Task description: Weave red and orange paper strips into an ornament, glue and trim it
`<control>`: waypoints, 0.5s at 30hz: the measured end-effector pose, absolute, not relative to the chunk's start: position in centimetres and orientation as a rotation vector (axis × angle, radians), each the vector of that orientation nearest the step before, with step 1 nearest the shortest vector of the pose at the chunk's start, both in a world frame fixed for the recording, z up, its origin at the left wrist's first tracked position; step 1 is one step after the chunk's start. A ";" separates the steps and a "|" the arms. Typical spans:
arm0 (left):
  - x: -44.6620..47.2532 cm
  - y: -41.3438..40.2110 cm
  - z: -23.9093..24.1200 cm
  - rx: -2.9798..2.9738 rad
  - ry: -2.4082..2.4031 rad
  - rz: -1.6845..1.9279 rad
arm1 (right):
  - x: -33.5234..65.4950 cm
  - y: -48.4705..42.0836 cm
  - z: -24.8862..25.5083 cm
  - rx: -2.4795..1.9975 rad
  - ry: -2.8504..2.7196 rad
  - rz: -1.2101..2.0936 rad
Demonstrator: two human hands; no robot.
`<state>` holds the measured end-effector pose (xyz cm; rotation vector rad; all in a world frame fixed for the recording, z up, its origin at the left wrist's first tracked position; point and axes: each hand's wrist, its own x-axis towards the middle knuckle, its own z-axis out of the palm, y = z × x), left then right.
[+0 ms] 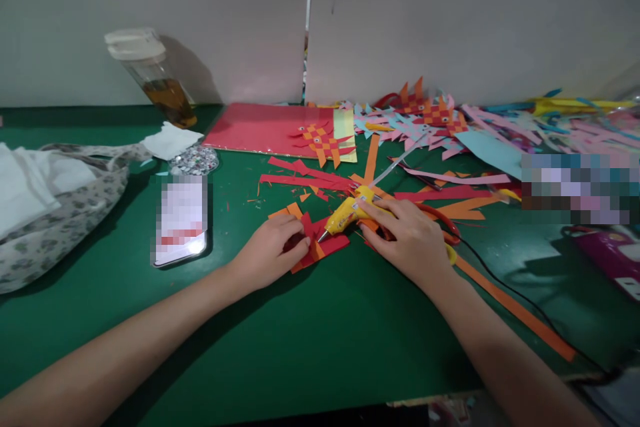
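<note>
My right hand [413, 237] is wrapped round a yellow hot glue gun [345, 213], whose metal tip points down and left onto woven red and orange paper strips [327, 247]. A clear glue stick [400, 163] sticks out of the gun's back. My left hand [270, 247] has its fingers closed on the left side of the woven paper strips, pressing them near the green tabletop [240, 347]. Its fingertips partly hide the paper. Loose red strips [305, 177] and an orange strip [371, 159] lie just beyond the gun.
Finished woven paper fish [320, 140] rest on a red sheet pack [250, 127]. Behind are coloured paper pieces [400, 123]. To the left are a phone [183, 220], a bag of sequins [195, 160], a tea bottle [160, 80] and a cloth bag [60, 227]. A black cord [505, 290] runs right.
</note>
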<state>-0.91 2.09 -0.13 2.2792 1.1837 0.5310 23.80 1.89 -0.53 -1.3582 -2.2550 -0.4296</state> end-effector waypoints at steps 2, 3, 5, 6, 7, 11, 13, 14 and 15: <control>-0.9 2.1 -0.2 2.283 1.186 0.534 | 24.0 1.9 -0.6 -1.364 -2.257 -0.405; -0.9 2.1 -0.2 2.283 1.187 0.537 | 24.2 2.0 -0.6 -1.379 -2.243 -0.397; -0.9 2.1 -0.2 2.280 1.186 0.543 | 24.5 2.1 -0.6 -1.440 -2.180 -0.389; -0.9 2.1 -0.2 2.277 1.186 0.546 | 24.6 2.1 -0.6 -1.484 -2.133 -0.393; -0.9 2.1 -0.2 2.270 1.184 0.550 | 24.8 2.2 -0.5 -1.528 -2.083 -0.400; -0.9 1.9 -0.1 2.227 1.150 0.566 | 24.9 2.5 -0.6 -1.642 -1.963 -0.418; -0.9 1.9 -0.1 2.217 1.138 0.577 | 24.9 2.6 -0.7 -1.657 -1.959 -0.405; -0.9 1.9 -0.1 2.220 1.136 0.582 | 24.9 2.7 -0.8 -1.662 -1.955 -0.400; -0.9 1.9 -0.1 2.223 1.135 0.590 | 25.0 2.8 -0.9 -1.667 -1.947 -0.395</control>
